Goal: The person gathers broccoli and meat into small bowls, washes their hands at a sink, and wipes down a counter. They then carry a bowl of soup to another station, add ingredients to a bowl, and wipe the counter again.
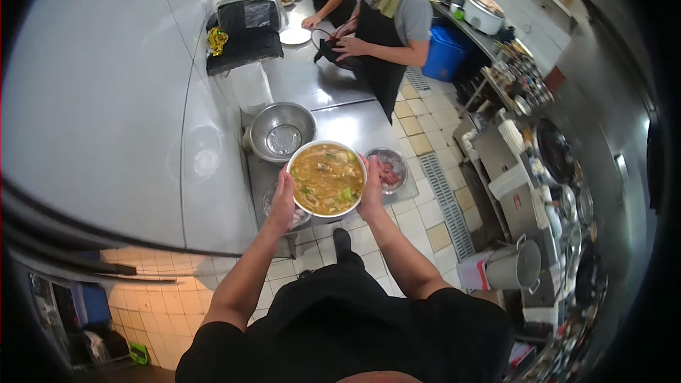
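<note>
Above the steel counter [355, 124], left hand [282, 202], right hand [372, 191], each grip grasping soup bowl [327, 178].

The soup bowl [328, 179] hung over the near end of the tabletop [349, 124]. Behind it, to the left, stood a basin [281, 131]. Just right of it sat a small dish [387, 169] (meat lay in it). Farther back a co-worker [386, 35] stood at the tabletop's right side, with a bin [445, 53] beyond.

The dish [301, 218] at centre is half hidden beneath the soup bowl [328, 179] and left hand [282, 206]; right-edge clutter [567, 191] cannot be made out.
</note>
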`<state>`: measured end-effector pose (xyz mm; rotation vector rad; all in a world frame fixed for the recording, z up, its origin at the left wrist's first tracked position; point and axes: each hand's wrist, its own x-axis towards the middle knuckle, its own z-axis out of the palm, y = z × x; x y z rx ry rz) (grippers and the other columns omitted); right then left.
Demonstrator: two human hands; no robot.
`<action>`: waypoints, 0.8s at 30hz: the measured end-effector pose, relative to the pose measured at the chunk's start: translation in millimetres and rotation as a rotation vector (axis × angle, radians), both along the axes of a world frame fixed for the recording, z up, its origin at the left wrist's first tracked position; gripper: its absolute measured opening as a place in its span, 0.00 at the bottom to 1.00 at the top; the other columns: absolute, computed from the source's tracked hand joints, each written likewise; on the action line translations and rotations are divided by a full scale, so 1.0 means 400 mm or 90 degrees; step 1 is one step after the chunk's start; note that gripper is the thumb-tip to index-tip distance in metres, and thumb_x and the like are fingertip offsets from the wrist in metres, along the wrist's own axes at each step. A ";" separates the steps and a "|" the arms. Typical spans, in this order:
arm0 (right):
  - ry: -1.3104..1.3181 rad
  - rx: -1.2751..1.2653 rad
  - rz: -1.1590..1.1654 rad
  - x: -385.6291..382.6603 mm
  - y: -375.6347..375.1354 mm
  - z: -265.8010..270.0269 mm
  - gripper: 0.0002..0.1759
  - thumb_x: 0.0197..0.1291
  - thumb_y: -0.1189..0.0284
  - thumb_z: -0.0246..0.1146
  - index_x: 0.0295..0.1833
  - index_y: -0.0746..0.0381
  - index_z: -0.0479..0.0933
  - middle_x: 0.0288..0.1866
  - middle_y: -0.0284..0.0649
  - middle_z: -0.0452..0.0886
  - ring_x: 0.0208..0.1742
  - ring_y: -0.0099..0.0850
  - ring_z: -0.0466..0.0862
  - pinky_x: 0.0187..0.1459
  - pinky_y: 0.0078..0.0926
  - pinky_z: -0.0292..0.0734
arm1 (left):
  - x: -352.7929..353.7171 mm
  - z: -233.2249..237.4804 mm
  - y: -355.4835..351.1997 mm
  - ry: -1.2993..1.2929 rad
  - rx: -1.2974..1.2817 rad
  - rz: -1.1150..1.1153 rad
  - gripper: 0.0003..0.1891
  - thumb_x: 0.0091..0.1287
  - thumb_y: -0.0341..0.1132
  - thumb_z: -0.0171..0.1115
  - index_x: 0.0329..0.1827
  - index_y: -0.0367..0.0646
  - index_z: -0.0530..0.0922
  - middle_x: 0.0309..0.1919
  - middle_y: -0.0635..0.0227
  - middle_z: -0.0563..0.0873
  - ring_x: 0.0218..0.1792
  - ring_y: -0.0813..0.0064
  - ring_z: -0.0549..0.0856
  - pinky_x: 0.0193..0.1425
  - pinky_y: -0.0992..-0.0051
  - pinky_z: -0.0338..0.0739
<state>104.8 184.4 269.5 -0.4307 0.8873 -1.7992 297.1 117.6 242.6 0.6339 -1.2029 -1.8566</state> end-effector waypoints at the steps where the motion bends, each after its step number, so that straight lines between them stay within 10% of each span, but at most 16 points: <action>1: 0.007 -0.005 0.020 -0.025 -0.049 -0.018 0.36 0.73 0.45 0.37 0.67 0.66 0.64 0.61 0.44 0.75 0.62 0.33 0.75 0.64 0.31 0.69 | -0.015 -0.015 -0.036 -0.007 0.007 0.021 0.34 0.74 0.60 0.35 0.75 0.46 0.53 0.68 0.62 0.67 0.67 0.69 0.71 0.68 0.68 0.70; 24: 0.028 -0.005 0.122 -0.356 -0.992 -0.192 0.37 0.72 0.43 0.38 0.64 0.66 0.67 0.58 0.42 0.77 0.59 0.32 0.77 0.62 0.30 0.70 | -0.331 -0.091 -0.879 -0.022 0.160 0.052 0.40 0.71 0.68 0.30 0.72 0.44 0.62 0.66 0.60 0.72 0.67 0.67 0.72 0.70 0.64 0.66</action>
